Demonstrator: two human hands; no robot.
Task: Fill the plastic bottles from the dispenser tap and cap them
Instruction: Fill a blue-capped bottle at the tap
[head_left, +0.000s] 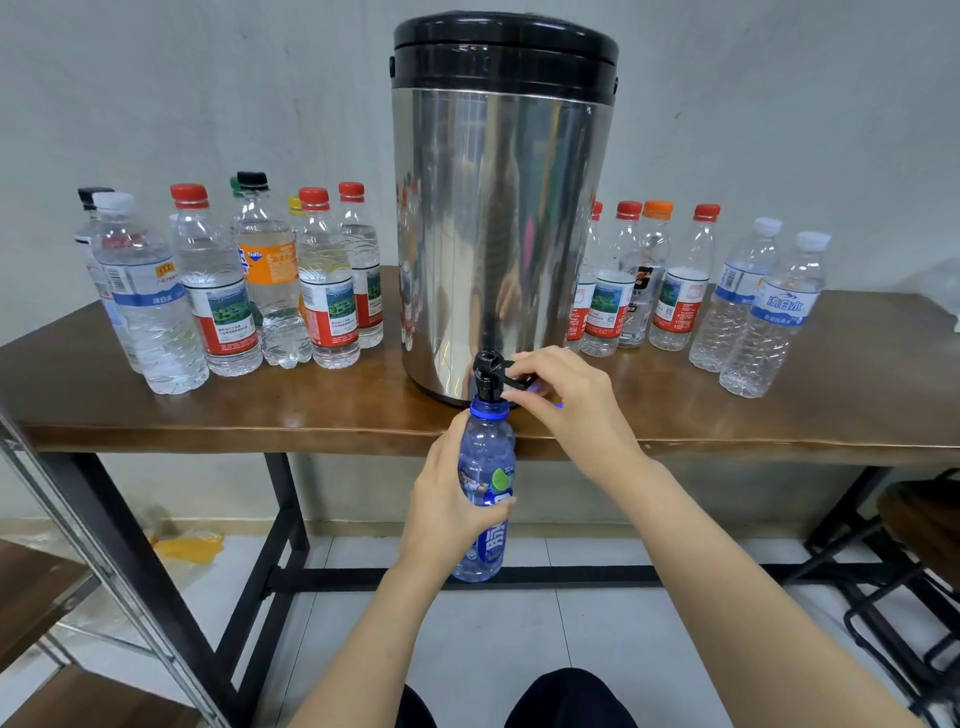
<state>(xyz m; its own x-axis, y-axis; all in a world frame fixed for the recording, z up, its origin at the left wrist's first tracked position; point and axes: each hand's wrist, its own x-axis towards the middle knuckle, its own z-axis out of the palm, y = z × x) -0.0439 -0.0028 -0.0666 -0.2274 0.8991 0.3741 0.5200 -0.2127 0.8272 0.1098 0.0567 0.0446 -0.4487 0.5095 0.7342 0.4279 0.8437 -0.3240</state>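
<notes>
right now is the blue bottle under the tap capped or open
Open: the blue bottle has no cap, its bare neck sits under the tap.

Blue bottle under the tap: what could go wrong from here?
The bottle hangs beyond the table edge, held only by the left hand; a slip could drop it. Its narrow mouth sits under the tap, so drifting could spill water. The right hand on the lever might close late, overflowing it.

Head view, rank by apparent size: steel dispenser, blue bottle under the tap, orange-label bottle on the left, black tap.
1. steel dispenser
2-3. blue bottle and orange-label bottle: similar apparent height; the blue one is nearer the camera, so unranked
4. black tap
</notes>
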